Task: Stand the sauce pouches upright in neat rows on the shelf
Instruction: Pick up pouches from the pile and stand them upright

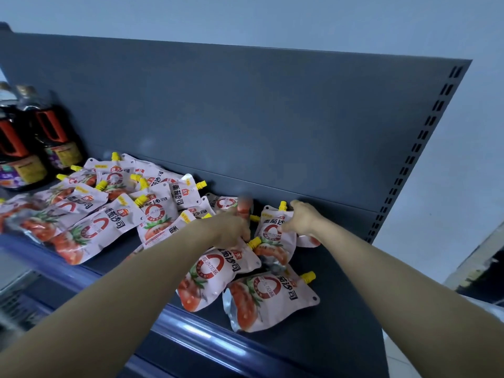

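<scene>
Several pink tomato sauce pouches with yellow caps lie in a loose heap [90, 211] on the dark shelf [346, 328]. One pouch [275, 233] stands upright near the back panel, and my right hand [302, 219] holds its top right edge. My left hand [234, 227] reaches into the pouches just left of it, its fingers blurred over a pouch [226, 203]; what it grips I cannot make out. Two more pouches [215, 274] [270, 298] lie flat in front of the upright one.
Two dark sauce bottles [32, 137] with orange handles stand at the shelf's far left. The grey back panel [245, 126] rises behind. A blue price rail [191, 328] runs along the front edge. Bare shelf surface lies at the right end.
</scene>
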`<state>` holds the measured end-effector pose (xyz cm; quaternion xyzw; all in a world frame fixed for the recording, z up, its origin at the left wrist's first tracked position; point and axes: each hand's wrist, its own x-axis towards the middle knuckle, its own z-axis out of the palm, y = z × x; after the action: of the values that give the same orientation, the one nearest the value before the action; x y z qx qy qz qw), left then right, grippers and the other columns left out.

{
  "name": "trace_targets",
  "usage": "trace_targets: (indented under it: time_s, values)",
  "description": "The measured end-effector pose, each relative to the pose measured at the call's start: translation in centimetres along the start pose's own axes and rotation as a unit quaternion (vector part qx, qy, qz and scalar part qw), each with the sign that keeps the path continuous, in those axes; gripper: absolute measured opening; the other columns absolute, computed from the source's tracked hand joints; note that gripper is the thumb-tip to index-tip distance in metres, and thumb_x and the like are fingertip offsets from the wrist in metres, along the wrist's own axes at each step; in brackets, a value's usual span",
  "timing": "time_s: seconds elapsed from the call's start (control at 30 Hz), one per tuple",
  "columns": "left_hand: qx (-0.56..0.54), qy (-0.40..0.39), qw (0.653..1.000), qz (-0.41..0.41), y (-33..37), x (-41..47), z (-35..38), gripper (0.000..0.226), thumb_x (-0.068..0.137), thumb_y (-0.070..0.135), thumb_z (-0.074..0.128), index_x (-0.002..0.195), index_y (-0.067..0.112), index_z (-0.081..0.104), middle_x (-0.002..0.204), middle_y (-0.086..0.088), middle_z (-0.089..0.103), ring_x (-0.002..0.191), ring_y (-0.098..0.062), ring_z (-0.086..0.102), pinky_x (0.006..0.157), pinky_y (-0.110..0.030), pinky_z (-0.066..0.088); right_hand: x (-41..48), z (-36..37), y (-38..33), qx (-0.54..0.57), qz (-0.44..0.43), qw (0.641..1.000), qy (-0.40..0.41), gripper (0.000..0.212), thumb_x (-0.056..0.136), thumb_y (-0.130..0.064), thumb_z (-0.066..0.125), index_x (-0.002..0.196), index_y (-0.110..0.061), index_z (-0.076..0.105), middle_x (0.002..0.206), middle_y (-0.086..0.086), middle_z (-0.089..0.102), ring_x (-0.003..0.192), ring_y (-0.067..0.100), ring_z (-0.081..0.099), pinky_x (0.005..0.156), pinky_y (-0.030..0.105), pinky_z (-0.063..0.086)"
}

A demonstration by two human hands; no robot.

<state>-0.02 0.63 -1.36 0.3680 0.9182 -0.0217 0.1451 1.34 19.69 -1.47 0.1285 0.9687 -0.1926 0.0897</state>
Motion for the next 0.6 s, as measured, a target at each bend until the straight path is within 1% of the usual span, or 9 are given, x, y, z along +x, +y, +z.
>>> trace_targets:
  time_s: [0.07,0.17,0.2,0.23,0.27,0.33,0.43,0.5,0.6]
  values:
    - [0.012,-0.007,1.000,0.012,-0.3,0.5,0.2,0.020,0.086,0.017,0.053,0.098,0.011,0.067,0.116,-0.006,0.059,0.115,-0.030,0.034,0.096,-0.044,0.037,0.3,0.2,-0.2,0.000,0.015,1.000,0.002,0.062,0.083,-0.021,0.068,0.136,-0.002,0.043,0.138,0.014,0.050,0.124,0.029,0.052,0.101,0.035,0.047]
    - [0.010,0.003,1.000,0.028,-1.0,1.2,0.4,0.017,0.082,0.014,0.057,0.092,0.015,0.070,0.111,-0.004,0.063,0.113,-0.028,0.035,0.093,-0.040,0.040,0.7,0.4,-0.6,0.010,0.029,0.999,0.013,0.052,0.085,-0.015,0.065,0.132,-0.003,0.047,0.135,0.014,0.052,0.119,0.028,0.055,0.094,0.032,0.049]
    - [0.004,0.009,0.999,0.034,-1.2,1.4,0.4,0.017,0.081,0.014,0.058,0.092,0.015,0.071,0.110,-0.003,0.064,0.114,-0.027,0.036,0.093,-0.038,0.040,0.8,0.5,-0.6,0.018,0.032,0.999,0.016,0.041,0.085,-0.013,0.064,0.123,-0.004,0.052,0.129,0.014,0.055,0.110,0.027,0.057,0.083,0.031,0.051]
    - [-0.002,0.011,0.999,0.039,-1.4,1.5,0.3,0.017,0.082,0.014,0.059,0.094,0.014,0.071,0.110,-0.003,0.065,0.114,-0.025,0.037,0.093,-0.036,0.040,1.1,0.6,-0.6,0.022,0.039,0.999,0.019,0.026,0.084,-0.013,0.064,0.107,-0.005,0.057,0.116,0.012,0.058,0.097,0.025,0.057,0.067,0.028,0.050]
    - [-0.009,0.014,0.999,0.044,-1.5,1.5,0.2,0.017,0.083,0.014,0.059,0.096,0.012,0.071,0.111,-0.003,0.065,0.113,-0.023,0.039,0.091,-0.033,0.039,1.2,0.7,-0.6,0.032,0.047,0.998,0.023,0.012,0.082,-0.011,0.064,0.087,-0.007,0.055,0.100,0.009,0.057,0.086,0.024,0.054,0.054,0.025,0.043]
    - [-0.026,0.021,0.998,0.053,-1.8,1.6,0.1,0.017,0.083,0.014,0.060,0.096,0.009,0.070,0.111,-0.003,0.065,0.113,-0.022,0.038,0.089,-0.031,0.037,1.6,0.9,-0.6,0.064,0.067,0.995,0.030,0.029,0.079,-0.008,0.067,0.063,-0.011,0.042,0.072,0.003,0.049,0.077,0.023,0.048,0.044,0.023,0.031]
    - [-0.057,0.039,0.995,0.069,-2.2,1.3,-0.4,0.015,0.080,0.010,0.062,0.093,0.005,0.069,0.107,-0.007,0.064,0.108,-0.021,0.042,0.083,-0.027,0.037,1.9,0.9,-0.7,0.094,0.084,0.991,0.047,0.032,0.079,-0.002,0.063,0.053,-0.012,0.046,0.055,0.001,0.044,0.067,0.023,0.050,0.044,0.022,0.035]
    - [-0.085,0.054,0.991,0.084,-2.6,1.3,-1.0,0.013,0.080,0.005,0.060,0.090,0.003,0.069,0.100,-0.009,0.065,0.095,-0.020,0.051,0.080,-0.028,0.043,1.7,0.4,-0.8,0.115,0.086,0.988,0.058,0.027,0.080,-0.001,0.060,0.055,-0.010,0.057,0.057,0.003,0.053,0.063,0.022,0.054,0.048,0.023,0.040]
    - [-0.138,0.070,0.984,0.084,-2.5,0.9,-2.6,0.015,0.082,-0.001,0.055,0.083,0.011,0.066,0.081,0.001,0.062,0.078,-0.013,0.054,0.070,-0.023,0.044,1.2,-1.2,-0.6,0.134,0.072,0.984,0.096,0.015,0.083,-0.001,0.058,0.085,0.003,0.072,0.080,0.013,0.068,0.080,0.027,0.065,0.066,0.030,0.051]
